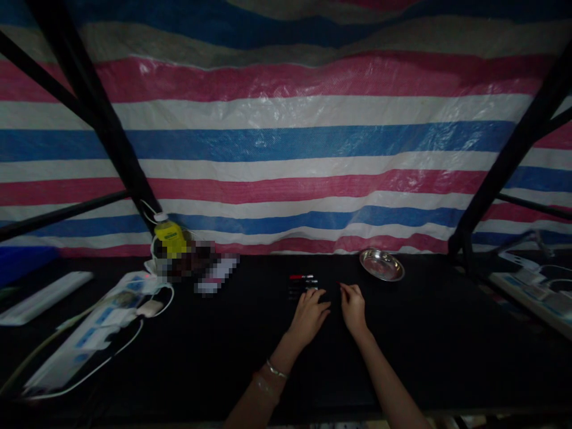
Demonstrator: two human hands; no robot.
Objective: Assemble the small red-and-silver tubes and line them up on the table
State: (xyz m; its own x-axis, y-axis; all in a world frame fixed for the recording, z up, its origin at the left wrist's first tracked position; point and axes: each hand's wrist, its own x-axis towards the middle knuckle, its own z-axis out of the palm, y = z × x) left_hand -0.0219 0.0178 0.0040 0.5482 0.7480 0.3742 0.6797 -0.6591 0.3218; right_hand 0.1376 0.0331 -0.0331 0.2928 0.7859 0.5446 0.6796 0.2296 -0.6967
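Observation:
On the black table lies a red pen-like item (295,277) with a silvery end, and just below it are several dark pen-like items (311,282) in a row. My left hand (309,314) rests by their near ends, fingers spread, holding nothing I can see. To its right, my right hand (353,307) has its fingers pinched together around a small red thing (338,284), too small to name. A shiny round metal dish (382,264) sits behind and to the right of my right hand.
At the left are a white power strip (96,330) with plugs and cables, a yellow bottle (170,237) and a pixelated flat item (217,275). Another power strip (531,298) is at the right. Black frame bars and a striped sheet (290,143) stand behind the table.

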